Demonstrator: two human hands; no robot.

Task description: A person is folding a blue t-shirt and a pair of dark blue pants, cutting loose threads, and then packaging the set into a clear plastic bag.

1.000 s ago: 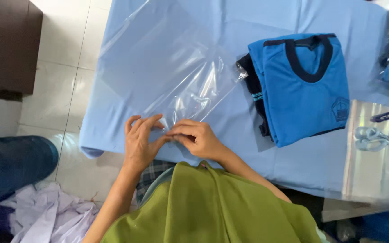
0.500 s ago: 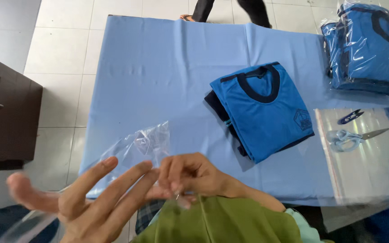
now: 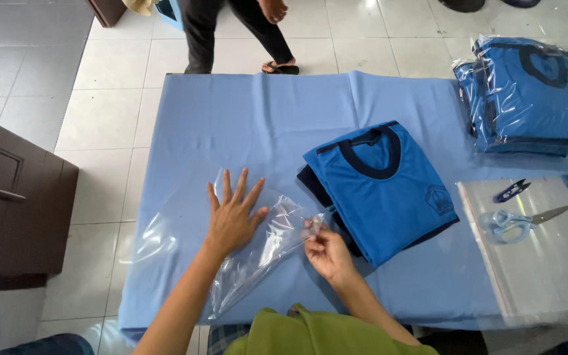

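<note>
A clear plastic bag (image 3: 258, 260) lies crumpled on the blue-covered table (image 3: 258, 125). My left hand (image 3: 233, 213) rests flat on it with fingers spread. My right hand (image 3: 323, 248) pinches the bag's edge near its open end. Just right of that hand lies a folded blue shirt (image 3: 382, 190) with a dark collar, on top of a dark garment.
A stack of bagged blue shirts (image 3: 527, 92) sits at the far right. Scissors (image 3: 524, 220) and a small thread snipper (image 3: 511, 190) lie on a pile of flat clear bags (image 3: 540, 269). Another person's legs (image 3: 231, 33) stand beyond the table. A dark wooden cabinet (image 3: 14, 204) is at left.
My left hand has come down from in front of the camera and now presses flat on the bag. The view has tilted up, showing more of the table and the person beyond it.
</note>
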